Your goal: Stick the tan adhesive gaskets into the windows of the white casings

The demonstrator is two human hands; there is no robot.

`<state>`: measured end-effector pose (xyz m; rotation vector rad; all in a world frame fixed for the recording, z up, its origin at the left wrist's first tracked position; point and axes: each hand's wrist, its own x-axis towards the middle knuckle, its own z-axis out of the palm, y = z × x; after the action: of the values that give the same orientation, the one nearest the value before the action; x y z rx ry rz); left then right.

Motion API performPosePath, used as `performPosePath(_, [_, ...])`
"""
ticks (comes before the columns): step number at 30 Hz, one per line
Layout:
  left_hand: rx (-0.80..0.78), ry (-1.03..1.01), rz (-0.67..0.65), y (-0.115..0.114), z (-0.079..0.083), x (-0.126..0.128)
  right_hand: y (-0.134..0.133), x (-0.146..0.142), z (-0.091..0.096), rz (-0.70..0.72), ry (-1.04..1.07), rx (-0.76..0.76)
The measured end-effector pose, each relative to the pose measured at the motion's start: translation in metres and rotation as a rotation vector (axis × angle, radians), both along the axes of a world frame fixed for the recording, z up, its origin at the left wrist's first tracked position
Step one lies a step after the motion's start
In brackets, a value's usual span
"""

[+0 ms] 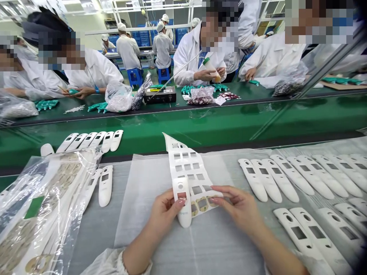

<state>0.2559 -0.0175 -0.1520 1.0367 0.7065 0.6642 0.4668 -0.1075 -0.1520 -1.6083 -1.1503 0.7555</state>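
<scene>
My left hand [168, 208] grips a white plastic thermometer-like casing [185, 217] with a round hole and a rectangular window, its thumb across the window's lower part. A white sticker sheet [187, 160] with rows of square cut-outs stands up behind the casing, its far corner curled. Along the near edge of the sheet are a few tan, frame-shaped stickers [203, 204]. My right hand [236, 202] pinches the right edge of that sheet between thumb and fingers. Both hands are above a pale translucent sheet [155, 191] on the grey work surface.
Rows of similar white casings [279, 181] lie to the right. More casings [106, 187] sit at left beside a clear plastic bag [54, 202] of sticker sheets. Beyond a green conveyor belt [143, 130], co-workers in white coats handle green parts [47, 104] near bags and a black box [159, 94].
</scene>
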Motion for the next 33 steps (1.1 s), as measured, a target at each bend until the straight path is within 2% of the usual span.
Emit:
performPosePath(5, [-0.041,0.008,0.000,-0.0001,0.0021,-0.0021,0.0009,0.0012,0.0029,0.031,-0.129,0.105])
performPosePath(10, [-0.082,0.007,0.002,0.0006,-0.0040,-0.0036,0.0023,0.0012,0.0077,0.090,-0.205,0.189])
performPosePath(16, [-0.099,-0.009,0.015,0.0004,-0.0054,-0.0040,0.0007,0.0035,0.0057,0.109,-0.222,0.184])
performPosePath(21, [-0.096,-0.011,0.014,-0.0002,-0.0029,-0.0040,-0.0009,0.0046,-0.0011,0.019,-0.191,0.204])
performPosePath(27, [-0.095,-0.009,0.033,0.0007,-0.0038,-0.0030,0.0000,0.0066,0.0033,0.107,-0.302,0.277])
performPosePath(33, [-0.093,-0.006,0.031,0.0011,-0.0020,-0.0029,0.0012,0.0068,0.0037,0.063,-0.416,0.319])
